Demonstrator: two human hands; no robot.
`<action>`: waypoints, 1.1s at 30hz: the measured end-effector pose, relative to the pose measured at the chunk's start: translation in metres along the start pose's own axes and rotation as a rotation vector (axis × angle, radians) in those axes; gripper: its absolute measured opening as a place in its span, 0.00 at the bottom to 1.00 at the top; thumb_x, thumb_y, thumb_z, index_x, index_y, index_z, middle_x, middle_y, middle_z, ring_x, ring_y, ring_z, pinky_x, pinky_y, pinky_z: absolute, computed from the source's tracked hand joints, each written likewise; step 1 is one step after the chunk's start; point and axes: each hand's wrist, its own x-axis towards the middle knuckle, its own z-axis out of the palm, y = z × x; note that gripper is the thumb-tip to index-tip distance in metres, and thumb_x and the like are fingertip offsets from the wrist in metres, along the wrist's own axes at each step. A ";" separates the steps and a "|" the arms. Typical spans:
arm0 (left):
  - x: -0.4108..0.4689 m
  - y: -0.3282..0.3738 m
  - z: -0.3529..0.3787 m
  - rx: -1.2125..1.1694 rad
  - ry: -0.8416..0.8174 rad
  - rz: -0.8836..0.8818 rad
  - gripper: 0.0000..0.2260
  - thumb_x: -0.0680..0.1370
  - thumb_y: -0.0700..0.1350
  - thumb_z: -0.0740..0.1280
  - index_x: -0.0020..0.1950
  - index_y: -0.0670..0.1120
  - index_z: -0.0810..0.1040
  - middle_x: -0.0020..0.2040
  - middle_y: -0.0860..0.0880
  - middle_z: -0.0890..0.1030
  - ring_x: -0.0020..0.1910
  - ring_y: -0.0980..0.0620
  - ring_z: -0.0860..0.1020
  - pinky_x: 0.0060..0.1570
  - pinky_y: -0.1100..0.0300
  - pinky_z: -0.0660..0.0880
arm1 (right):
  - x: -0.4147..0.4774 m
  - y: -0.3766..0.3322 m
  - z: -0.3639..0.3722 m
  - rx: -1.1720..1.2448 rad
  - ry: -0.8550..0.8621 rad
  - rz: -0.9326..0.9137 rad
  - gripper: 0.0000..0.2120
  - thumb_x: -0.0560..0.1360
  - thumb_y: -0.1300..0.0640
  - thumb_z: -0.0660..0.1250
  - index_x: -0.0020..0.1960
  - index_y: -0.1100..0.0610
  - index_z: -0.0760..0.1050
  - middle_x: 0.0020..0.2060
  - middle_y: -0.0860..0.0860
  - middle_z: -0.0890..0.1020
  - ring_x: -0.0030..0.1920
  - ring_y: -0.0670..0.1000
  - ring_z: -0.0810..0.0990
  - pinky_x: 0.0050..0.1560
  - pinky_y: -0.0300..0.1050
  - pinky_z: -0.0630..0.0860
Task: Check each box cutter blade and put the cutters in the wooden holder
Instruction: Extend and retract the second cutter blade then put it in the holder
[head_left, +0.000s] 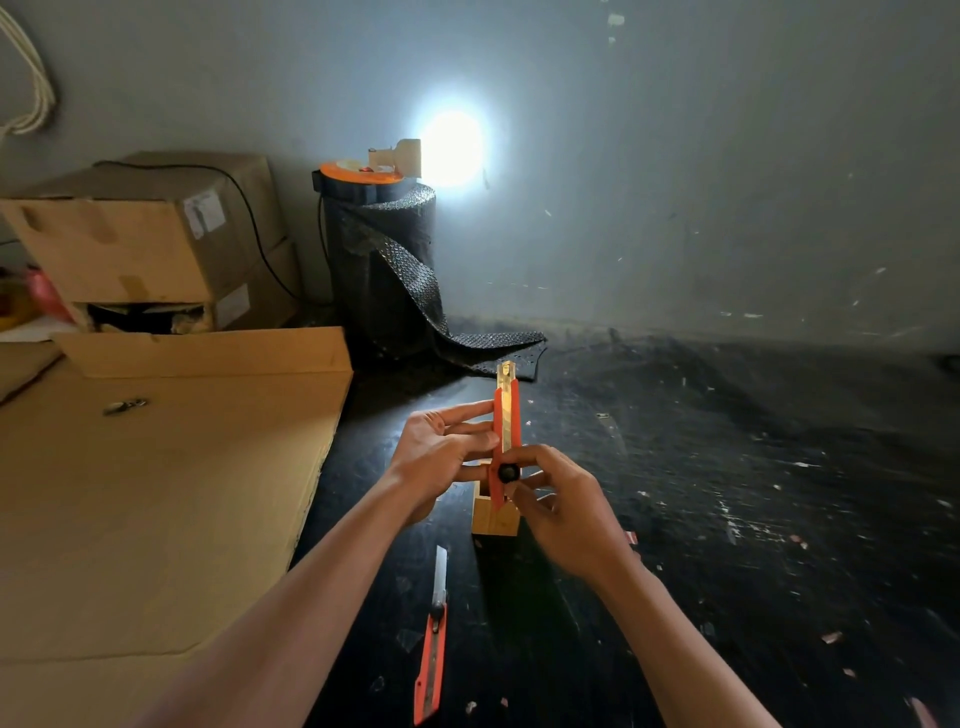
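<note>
I hold an orange box cutter (507, 423) upright above the wooden holder (494, 515), its blade pushed out at the top. My left hand (441, 454) grips the cutter's body from the left. My right hand (558, 506) pinches the lower end at the black knob. The holder, a small pale wood block with an open top, stands on the dark table just behind and below both hands, partly hidden by them. A second orange box cutter (434, 642) lies flat on the table in front of the holder, blade extended and pointing away from me.
A large flat sheet of cardboard (156, 493) covers the left side. Stacked cardboard boxes (150, 244) stand at the back left. A black roll of bubble wrap (382, 260) stands at the back, its loose end trailing on the table. Bits of debris dot the dark table (727, 493).
</note>
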 end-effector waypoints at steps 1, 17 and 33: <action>0.001 -0.001 0.000 0.000 0.003 -0.004 0.17 0.77 0.33 0.72 0.63 0.47 0.83 0.51 0.44 0.89 0.49 0.46 0.89 0.44 0.52 0.86 | 0.000 0.000 0.001 0.013 0.016 0.008 0.13 0.78 0.61 0.71 0.58 0.47 0.76 0.55 0.42 0.81 0.51 0.41 0.81 0.47 0.32 0.80; 0.024 -0.045 -0.004 -0.037 -0.023 -0.083 0.17 0.77 0.29 0.70 0.63 0.44 0.83 0.52 0.41 0.88 0.46 0.44 0.89 0.40 0.54 0.85 | 0.037 0.030 0.013 0.330 0.108 0.158 0.17 0.79 0.58 0.70 0.67 0.54 0.73 0.53 0.49 0.84 0.51 0.46 0.86 0.46 0.41 0.85; 0.117 -0.163 -0.020 0.649 0.088 -0.206 0.44 0.69 0.46 0.82 0.81 0.48 0.64 0.76 0.44 0.73 0.74 0.43 0.73 0.71 0.42 0.72 | 0.125 0.118 0.067 -0.021 0.140 0.328 0.06 0.79 0.60 0.69 0.56 0.58 0.78 0.49 0.52 0.84 0.46 0.48 0.82 0.36 0.32 0.74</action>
